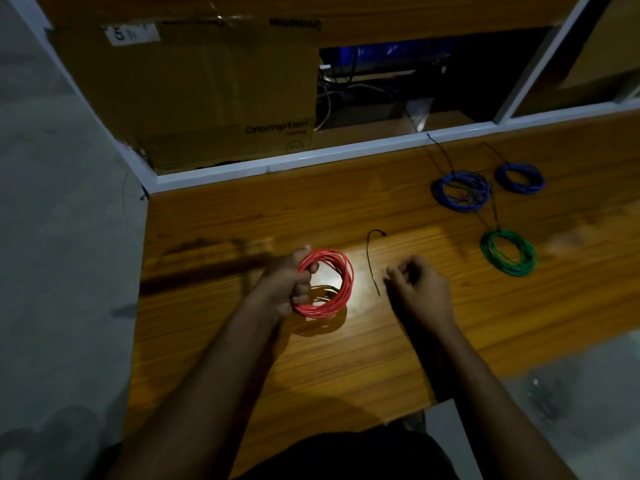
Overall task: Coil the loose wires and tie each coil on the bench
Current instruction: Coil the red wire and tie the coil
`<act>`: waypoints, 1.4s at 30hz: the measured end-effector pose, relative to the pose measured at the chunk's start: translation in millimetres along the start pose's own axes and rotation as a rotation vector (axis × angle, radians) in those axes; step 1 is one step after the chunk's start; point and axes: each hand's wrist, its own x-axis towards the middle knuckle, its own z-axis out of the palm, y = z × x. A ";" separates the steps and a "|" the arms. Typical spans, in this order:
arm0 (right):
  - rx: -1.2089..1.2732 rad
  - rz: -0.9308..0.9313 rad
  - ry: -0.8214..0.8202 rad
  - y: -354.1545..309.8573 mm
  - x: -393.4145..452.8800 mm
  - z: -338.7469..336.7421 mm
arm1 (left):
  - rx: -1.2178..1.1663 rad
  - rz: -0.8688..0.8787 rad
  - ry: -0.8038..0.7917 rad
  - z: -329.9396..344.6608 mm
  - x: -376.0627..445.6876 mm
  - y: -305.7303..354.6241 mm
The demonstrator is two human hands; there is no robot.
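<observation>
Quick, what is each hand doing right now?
Left hand: fingers curled round the red wire coil, holding it.
Right hand: fingers loosely curled beside the black tie wire; cannot tell if touching.

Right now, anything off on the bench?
Nothing damaged or spilled. The left hand grips the red coil, not yet tied; a black tie lies loose beside the right hand. One blue coil looks slacker than the other, with dark strands trailing across it.
</observation>
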 end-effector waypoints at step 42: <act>-0.411 -0.341 -0.961 -63.3 127.9 -107.3 | 0.316 0.197 0.021 157.7 -19.3 -2.1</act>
